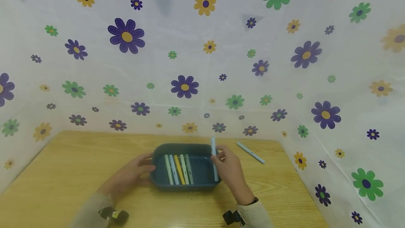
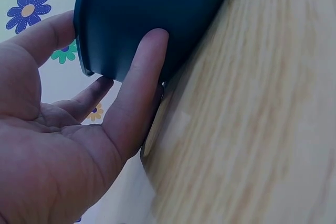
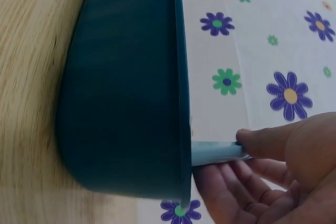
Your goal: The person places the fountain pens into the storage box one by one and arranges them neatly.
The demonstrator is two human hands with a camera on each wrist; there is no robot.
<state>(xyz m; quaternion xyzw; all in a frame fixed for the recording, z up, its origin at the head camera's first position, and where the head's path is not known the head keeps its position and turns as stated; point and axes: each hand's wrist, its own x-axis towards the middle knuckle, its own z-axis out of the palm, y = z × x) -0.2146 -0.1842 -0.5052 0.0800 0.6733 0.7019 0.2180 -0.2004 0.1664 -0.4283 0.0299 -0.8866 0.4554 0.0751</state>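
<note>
A dark teal plastic bin point(image 1: 196, 188) stands on the wooden table. Inside it, toward the left, lies a row of several pens point(image 1: 178, 170) in pale green, light blue, yellow and grey-green. My left hand point(image 1: 134, 171) touches the bin's left end; in the left wrist view its fingers point(image 2: 149, 59) are mostly straight against the outer wall. At the right end, my right hand point(image 1: 230, 168) pinches a light-blue pen point(image 1: 213, 147) between thumb and fingers. That pen point(image 3: 218, 152) stands up at the rim, its lower part inside the bin.
Another light-blue pen point(image 1: 251, 152) lies on the table point(image 1: 272, 185) to the right of the bin. Behind and along the sides hangs a white flower-patterned sheet point(image 1: 227, 90).
</note>
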